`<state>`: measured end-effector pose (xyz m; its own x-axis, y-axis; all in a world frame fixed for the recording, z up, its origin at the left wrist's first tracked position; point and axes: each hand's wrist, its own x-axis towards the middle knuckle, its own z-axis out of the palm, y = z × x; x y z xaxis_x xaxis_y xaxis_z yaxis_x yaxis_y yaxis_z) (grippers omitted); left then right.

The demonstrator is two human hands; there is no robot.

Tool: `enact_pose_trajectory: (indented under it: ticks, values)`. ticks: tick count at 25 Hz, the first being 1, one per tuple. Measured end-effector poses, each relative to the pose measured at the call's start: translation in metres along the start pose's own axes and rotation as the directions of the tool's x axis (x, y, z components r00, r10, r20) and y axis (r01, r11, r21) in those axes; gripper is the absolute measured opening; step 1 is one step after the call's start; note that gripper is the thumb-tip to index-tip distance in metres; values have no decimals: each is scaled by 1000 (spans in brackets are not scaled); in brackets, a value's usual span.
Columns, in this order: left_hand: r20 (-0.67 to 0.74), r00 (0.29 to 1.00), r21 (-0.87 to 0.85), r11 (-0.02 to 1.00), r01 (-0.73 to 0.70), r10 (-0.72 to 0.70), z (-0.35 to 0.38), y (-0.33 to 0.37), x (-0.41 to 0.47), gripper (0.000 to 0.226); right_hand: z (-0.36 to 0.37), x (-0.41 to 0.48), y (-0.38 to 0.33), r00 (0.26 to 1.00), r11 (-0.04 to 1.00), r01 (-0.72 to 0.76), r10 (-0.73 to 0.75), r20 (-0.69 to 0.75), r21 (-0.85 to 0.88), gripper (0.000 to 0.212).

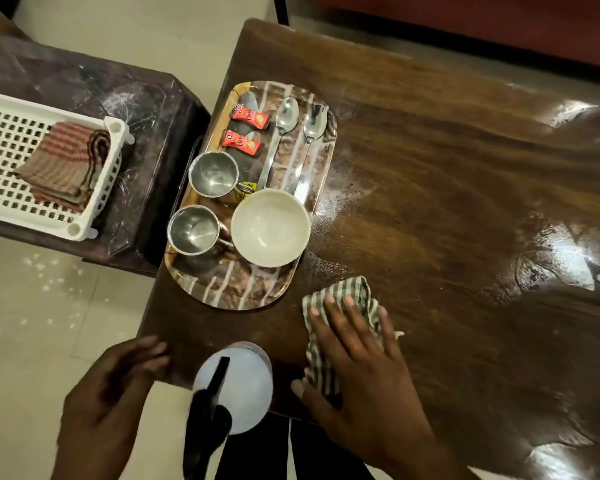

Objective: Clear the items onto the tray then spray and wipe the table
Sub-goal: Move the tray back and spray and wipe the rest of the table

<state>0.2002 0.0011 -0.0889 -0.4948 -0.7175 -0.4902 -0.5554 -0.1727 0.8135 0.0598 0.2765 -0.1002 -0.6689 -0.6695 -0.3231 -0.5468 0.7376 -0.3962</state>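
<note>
A patterned tray [243, 289] sits at the left end of the dark wooden table [447, 202]. It carries a white bowl [270, 227], two steel cups [214, 173] [194, 230], two spoons [282, 133] [310, 140] and two red sachets [249, 116] [242, 142]. My right hand [357, 355] presses flat on a checked cloth [340, 299] on the table just right of the tray's near corner. A white spray bottle [236, 386] with a black trigger stands at the near table edge. My left hand [118, 386] hovers beside it, fingers relaxed and empty.
Fine spray droplets shine on the table by the tray and farther right. To the left stands a lower dark side table [129, 109] with a white perforated basket [32, 161] that holds folded striped cloths [66, 161]. Pale tiled floor lies between.
</note>
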Motion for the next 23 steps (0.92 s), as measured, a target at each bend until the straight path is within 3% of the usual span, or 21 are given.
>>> enact_pose_trajectory:
  ticks: [3,5,7,10,13,18,23]
  values:
    - [61,946,-166,932,323,-317,18,25,32,24,-48,60,15,984,995,-15,33,-176,103,69]
    - [113,908,-236,877,419,-404,33,38,47,24,-86,129,30,963,960,-34,106,-248,278,57]
    - [136,901,-278,857,434,-412,45,44,57,21,-120,201,40,947,943,-11,117,-301,334,44]
    - [144,889,-323,829,457,-434,66,50,64,12,-150,288,47,964,926,-75,163,-212,371,41]
    - [137,885,-321,825,465,-445,70,36,68,25,-154,342,43,966,894,-145,221,-136,425,32]
    - [155,852,-427,743,515,-501,64,18,71,38,-150,367,34,955,889,-230,284,-82,396,20]
    - [105,885,-380,804,457,-453,62,41,64,34,-162,364,31,943,856,-262,326,-73,445,19]
